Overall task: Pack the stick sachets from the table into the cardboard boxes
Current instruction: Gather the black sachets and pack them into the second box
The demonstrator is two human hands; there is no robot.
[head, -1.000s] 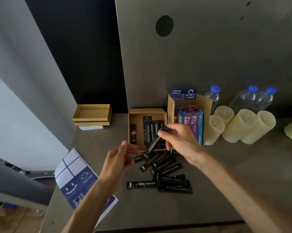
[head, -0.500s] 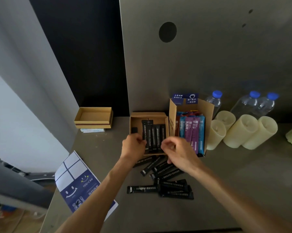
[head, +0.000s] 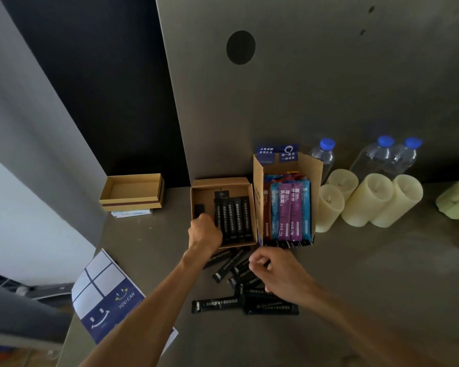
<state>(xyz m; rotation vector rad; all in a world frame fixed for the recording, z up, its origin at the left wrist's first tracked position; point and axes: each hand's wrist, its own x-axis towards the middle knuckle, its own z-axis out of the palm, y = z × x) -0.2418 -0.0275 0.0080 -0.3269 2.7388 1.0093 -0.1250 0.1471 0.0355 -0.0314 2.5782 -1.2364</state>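
Note:
A low open cardboard box (head: 220,181) holds a row of black stick sachets (head: 236,218) standing side by side. My left hand (head: 204,231) is curled into a fist at the box's front left corner, knuckles against the leftmost sachet; what is inside the fist is hidden. A pile of loose black sachets (head: 270,308) lies on the table in front of the box. My right hand (head: 276,271) hovers over the pile's far end, thumb and fingers pinched on one black sachet. A taller box (head: 259,197) to the right is packed with coloured sachets (head: 286,210).
An empty shallow box (head: 133,189) sits at the back left. Three cream candles (head: 363,200) and water bottles (head: 326,154) stand at the right, with a green object (head: 456,205) beyond. A blue-and-white leaflet (head: 109,298) overhangs the table's left edge.
My left hand has gone forward into the low box's front left corner. My right hand has drawn back from the box to the loose pile and pinched a sachet.

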